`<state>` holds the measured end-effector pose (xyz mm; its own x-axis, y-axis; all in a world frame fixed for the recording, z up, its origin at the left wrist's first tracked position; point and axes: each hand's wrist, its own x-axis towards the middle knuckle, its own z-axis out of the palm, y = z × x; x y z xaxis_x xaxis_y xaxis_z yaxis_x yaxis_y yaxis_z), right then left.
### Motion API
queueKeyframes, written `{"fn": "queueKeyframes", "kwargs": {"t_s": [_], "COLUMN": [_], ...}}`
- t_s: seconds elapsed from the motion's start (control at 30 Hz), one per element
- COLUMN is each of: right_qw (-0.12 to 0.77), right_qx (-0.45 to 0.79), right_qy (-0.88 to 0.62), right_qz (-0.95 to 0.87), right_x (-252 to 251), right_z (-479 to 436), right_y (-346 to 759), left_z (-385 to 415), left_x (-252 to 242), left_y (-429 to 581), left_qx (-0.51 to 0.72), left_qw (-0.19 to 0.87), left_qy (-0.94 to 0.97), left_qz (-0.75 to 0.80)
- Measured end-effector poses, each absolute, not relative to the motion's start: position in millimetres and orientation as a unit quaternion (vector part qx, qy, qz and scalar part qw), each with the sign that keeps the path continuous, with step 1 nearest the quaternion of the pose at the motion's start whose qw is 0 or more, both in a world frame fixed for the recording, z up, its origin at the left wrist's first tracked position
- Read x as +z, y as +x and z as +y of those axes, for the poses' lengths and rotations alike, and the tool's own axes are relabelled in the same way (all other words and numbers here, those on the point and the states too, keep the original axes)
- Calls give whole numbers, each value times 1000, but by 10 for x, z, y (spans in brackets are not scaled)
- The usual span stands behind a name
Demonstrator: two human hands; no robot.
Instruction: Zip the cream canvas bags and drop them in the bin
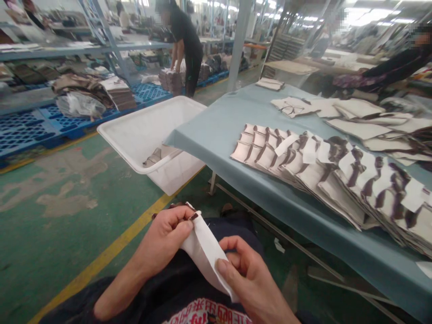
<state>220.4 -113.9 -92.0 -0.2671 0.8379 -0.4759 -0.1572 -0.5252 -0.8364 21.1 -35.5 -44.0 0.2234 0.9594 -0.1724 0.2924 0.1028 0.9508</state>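
Observation:
A white fabric piece [207, 252] with dark brown edging at its upper end is stretched between my hands, above my lap. My left hand [168, 231] pinches the brown-edged end between thumb and fingers. Lower down, my right hand [245, 272] grips the long folded edge of the same piece. Part of the cloth is hidden behind my fingers. To the right, stacked pale fabric pieces with brown edges [303, 173] lie in an overlapping row on the table, several with white strips on top.
The blue-grey covered table [209, 128] has its edge close on my right. A white plastic bin [135, 159] stands at its left corner. More fabric pieces [357, 119] lie farther back. Blue pallets [43, 117] hold bundles. A person in dark clothes [187, 40] bends over a stack.

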Motion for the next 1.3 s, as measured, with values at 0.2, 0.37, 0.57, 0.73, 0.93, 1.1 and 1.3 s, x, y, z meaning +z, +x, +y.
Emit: {"fn": "queueKeyframes", "kwargs": {"t_s": [0.2,0.37,0.57,0.73,0.93,1.1,1.3], "right_qw": [209,179,393,393,345,310,219], "right_qx": [654,427,382,347,264,324,373], "right_qy": [-538,-628,-461,-308,-289,-292,-349], "right_qz": [-489,-625,-698,-794,-853,-845,-831], "right_x": [-879,-456,-293,-322,-276,-256,-278], "right_z": [-1171,-996,-529,-155,-65,-70,-53], "right_y": [2411,2880,2777,2459,2394,2418,2435], "left_z": [-333,-269,-238,-319,-393,-385,-352], "left_x": [-425,-326,-154,-53,-99,-155,-241], "left_y": [143,102,209,246,211,250,263], "left_qx": [301,268,238,188,192,238,293], "left_qw": [547,535,497,477,467,503,511], "left_qy": [584,628,709,748,732,694,673], "left_qz": [520,497,440,422,457,457,447]}}
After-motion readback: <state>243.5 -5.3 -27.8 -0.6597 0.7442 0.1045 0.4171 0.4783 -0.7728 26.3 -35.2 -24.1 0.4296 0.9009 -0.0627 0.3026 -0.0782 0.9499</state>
